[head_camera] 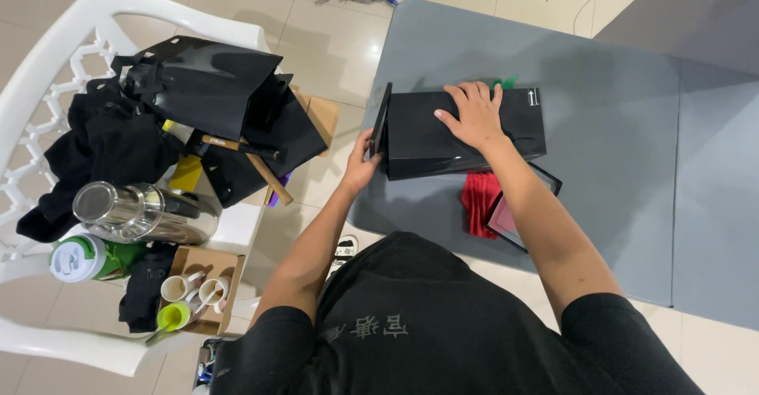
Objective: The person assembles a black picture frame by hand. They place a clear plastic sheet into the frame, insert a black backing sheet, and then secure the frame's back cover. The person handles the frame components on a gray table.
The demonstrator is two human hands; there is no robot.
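The black bag (443, 138) lies flat on the grey tabletop (617, 166). The right hand (473, 114) presses it, fingers spread; the left hand (362, 162) pinches its left edge. It looks light, glossy, easily creased; best held by the edges.

A grey table (617, 173) carries a glossy black box (443, 138) at its ten o'clock edge; a red cloth (479, 201) and a dark-framed pink panel (506, 221) lie at the box's five o'clock
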